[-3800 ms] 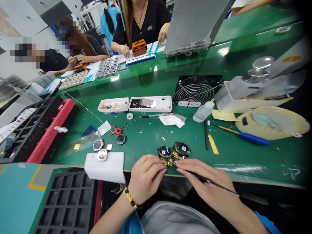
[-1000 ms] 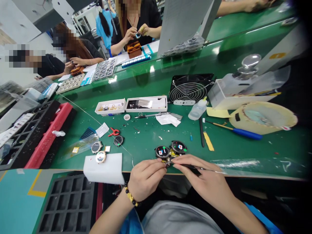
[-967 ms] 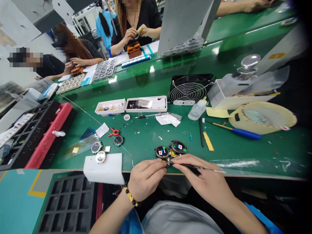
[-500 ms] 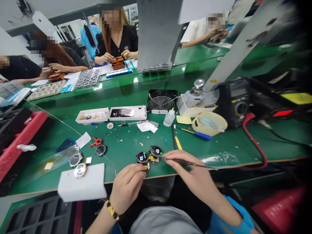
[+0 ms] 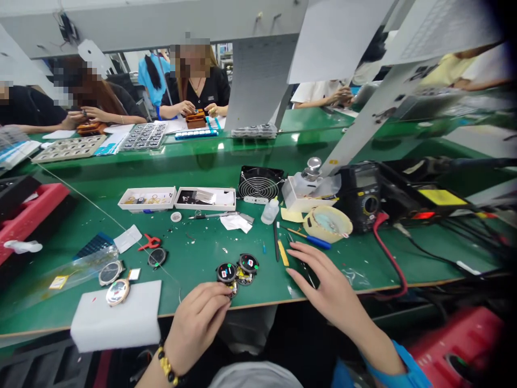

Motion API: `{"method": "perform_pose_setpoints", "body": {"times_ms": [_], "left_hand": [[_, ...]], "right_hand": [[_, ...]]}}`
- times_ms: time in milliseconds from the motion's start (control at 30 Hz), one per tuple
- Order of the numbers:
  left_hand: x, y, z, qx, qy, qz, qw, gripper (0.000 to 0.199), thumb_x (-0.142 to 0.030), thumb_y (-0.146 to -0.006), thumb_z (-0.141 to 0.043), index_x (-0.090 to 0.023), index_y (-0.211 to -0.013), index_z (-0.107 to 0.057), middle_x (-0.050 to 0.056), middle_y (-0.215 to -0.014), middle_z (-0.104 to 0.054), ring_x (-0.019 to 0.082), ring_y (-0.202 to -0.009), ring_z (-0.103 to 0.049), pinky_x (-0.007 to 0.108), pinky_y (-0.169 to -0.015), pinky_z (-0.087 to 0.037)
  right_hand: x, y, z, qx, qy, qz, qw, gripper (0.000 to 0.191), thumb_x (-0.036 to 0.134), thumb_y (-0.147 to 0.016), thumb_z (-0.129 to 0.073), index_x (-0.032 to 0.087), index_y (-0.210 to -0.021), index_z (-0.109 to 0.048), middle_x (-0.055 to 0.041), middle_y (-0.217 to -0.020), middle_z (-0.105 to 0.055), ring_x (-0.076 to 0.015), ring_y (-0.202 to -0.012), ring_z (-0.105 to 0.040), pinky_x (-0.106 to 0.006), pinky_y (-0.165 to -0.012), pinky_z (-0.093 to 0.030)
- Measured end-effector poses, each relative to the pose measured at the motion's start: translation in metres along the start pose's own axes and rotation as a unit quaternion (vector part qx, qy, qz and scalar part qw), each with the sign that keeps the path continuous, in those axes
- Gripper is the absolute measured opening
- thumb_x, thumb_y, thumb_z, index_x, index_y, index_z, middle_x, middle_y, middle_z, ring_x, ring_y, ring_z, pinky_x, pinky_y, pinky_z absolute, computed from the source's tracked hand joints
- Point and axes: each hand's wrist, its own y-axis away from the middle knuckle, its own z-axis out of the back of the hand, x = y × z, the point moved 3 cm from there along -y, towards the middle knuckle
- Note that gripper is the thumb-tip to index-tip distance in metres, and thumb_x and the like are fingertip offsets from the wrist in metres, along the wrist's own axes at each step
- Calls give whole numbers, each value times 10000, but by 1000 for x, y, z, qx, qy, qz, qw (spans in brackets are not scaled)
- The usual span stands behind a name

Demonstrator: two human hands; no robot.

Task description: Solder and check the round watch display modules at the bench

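Two round watch faces with lit screens lie side by side near the bench's front edge, the left one and the right one, with small yellow parts under them. My left hand has its fingers closed on the lower edge of the left watch. To the right, my right hand is over the bench with thumb and fingers apart. Dark tweezers show between its thumb and fingers, beside a yellow strip and a black stick.
Behind stand white parts trays, a fan, a small bottle and a yellow bowl. More watches rest on white foam at left. A multimeter is at right. People sit across the bench.
My right hand has moved right, away from the watches, and its fingers have spread. My left hand remains at the left watch. The camera view has shifted.
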Motion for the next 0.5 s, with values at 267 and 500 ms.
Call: {"method": "perform_pose_setpoints", "body": {"times_ms": [267,500], "left_hand": [[-2,-3,3,-15,-4,-8,1000,120,-150,-1032,-564,-192,-1052,-674,89,-1054,-778,210,-991,-752,338,-876,-674],[-2,-3,3,-16,-9,-17,1000,141,-182,-1056,-537,-193,-1063,-677,71,-1084,-777,209,-994,-754,336,-876,-683]], "right_hand": [[-39,-14,60,-64,-131,-148,978,385,478,-950,-735,260,-1265,-703,-118,-1274,-727,-328,-1220,-677,-534,-1084,-533],[-133,-67,207,-380,-193,-304,852,311,289,-1061,-493,190,-788,-604,-297,-1411,-608,-371,-1247,-662,-432,-756,-574]]}}
